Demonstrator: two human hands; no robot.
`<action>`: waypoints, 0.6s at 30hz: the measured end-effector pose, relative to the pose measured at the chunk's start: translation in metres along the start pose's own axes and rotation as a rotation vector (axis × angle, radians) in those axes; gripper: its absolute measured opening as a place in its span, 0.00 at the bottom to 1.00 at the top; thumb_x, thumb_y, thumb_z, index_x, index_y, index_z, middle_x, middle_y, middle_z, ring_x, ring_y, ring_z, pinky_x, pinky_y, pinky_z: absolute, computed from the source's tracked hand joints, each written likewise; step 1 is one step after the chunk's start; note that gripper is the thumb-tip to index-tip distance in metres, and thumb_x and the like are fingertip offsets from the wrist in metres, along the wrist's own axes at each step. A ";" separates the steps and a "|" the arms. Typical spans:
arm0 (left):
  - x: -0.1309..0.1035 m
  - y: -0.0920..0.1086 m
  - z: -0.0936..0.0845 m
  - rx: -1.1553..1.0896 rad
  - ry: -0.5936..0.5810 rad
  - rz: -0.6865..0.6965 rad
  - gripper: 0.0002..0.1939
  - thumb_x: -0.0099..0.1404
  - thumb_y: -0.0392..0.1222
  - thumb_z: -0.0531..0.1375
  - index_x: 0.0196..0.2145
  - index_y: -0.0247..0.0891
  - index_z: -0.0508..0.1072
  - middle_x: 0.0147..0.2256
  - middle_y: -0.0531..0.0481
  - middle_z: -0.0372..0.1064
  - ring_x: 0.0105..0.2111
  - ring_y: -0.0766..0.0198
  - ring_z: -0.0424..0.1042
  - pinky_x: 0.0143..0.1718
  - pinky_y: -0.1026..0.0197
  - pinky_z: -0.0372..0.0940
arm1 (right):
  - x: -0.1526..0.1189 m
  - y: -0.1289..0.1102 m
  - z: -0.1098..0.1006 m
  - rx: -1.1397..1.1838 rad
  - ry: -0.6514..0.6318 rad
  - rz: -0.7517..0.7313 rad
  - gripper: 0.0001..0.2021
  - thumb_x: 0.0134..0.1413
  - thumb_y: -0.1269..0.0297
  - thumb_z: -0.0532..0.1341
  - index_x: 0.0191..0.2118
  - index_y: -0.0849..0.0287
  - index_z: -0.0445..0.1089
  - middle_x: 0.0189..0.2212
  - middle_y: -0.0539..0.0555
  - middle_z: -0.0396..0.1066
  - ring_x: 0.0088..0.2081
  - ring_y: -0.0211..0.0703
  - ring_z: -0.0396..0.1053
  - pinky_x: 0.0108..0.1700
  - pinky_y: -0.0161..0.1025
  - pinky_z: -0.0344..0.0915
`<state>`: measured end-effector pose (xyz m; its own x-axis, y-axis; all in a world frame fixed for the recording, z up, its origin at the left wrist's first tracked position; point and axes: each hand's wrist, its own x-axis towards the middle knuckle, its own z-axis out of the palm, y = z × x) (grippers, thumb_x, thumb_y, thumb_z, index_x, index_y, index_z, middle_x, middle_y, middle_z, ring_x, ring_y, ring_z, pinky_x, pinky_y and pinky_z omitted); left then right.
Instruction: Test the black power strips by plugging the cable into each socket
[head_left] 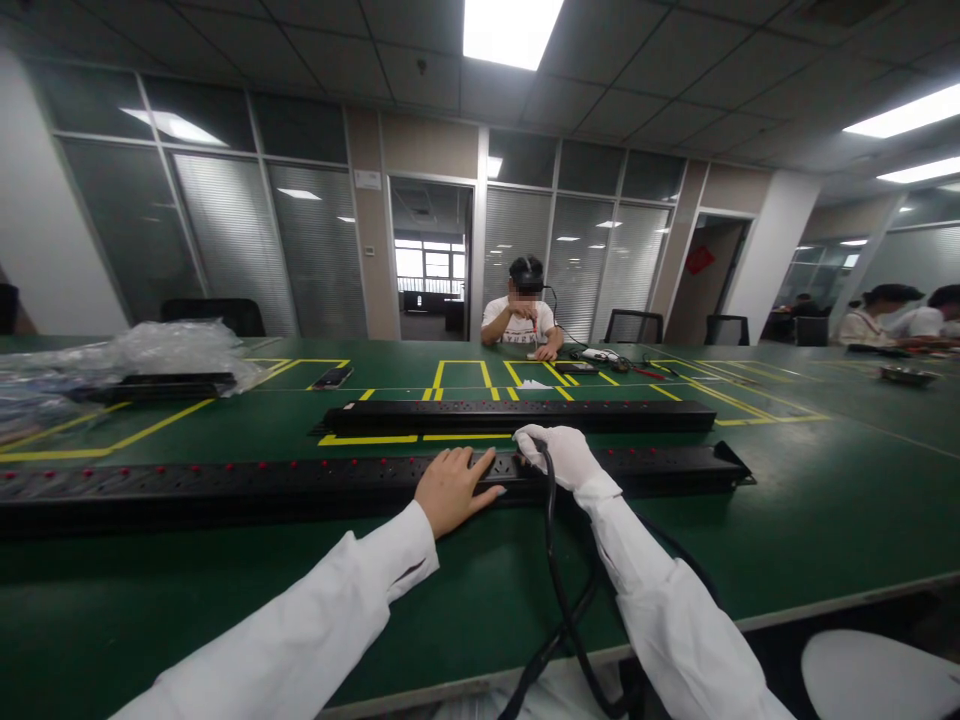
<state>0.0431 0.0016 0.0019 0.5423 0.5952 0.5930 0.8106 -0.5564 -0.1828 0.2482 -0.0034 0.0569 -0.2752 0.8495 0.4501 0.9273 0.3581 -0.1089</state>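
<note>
I have my bare left hand (452,488) flat on the near power strip (255,487), fingers spread, thumb out to the side, pinching nothing. Gloved right hand (564,458) is just beside it, over the same strip, fingers curled and pinching the end of the black cable (552,540); plug is mostly hidden under the glove, so I can't say for sure whether it is seated in a socket. Cable drops from the glove, crosses over itself and hangs past the counter (832,500) edge. Near strip lies lengthwise across the green counter, dotted with red along its top, left end cut off by my view. Far power strip (615,414) lies behind it, roughly parallel, apart from it. Yellow tape (367,440) shows between the two. Clear plastic wrap (176,352) heaped at left; phone (333,377) behind the far strip. Co-worker (517,318) in a white shirt faces me across the counter, one hand raised, the other resting on the top.
</note>
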 end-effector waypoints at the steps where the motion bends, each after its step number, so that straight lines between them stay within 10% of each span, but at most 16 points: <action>1: 0.000 0.000 0.000 -0.001 -0.002 0.002 0.28 0.60 0.60 0.46 0.52 0.42 0.60 0.40 0.42 0.66 0.42 0.54 0.64 0.43 0.53 0.58 | 0.000 0.000 0.001 -0.004 0.014 -0.009 0.13 0.53 0.61 0.50 0.41 0.51 0.69 0.28 0.49 0.73 0.33 0.38 0.69 0.36 0.30 0.55; 18: 0.000 -0.001 0.000 -0.003 -0.007 0.001 0.29 0.60 0.60 0.45 0.53 0.42 0.60 0.40 0.42 0.66 0.43 0.54 0.64 0.43 0.53 0.58 | 0.000 0.002 -0.001 -0.029 -0.004 -0.027 0.13 0.53 0.61 0.51 0.41 0.50 0.70 0.30 0.48 0.73 0.34 0.38 0.69 0.36 0.30 0.56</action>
<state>0.0427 0.0022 0.0016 0.5450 0.5986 0.5871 0.8091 -0.5592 -0.1809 0.2503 -0.0030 0.0577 -0.3013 0.8410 0.4493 0.9265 0.3696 -0.0706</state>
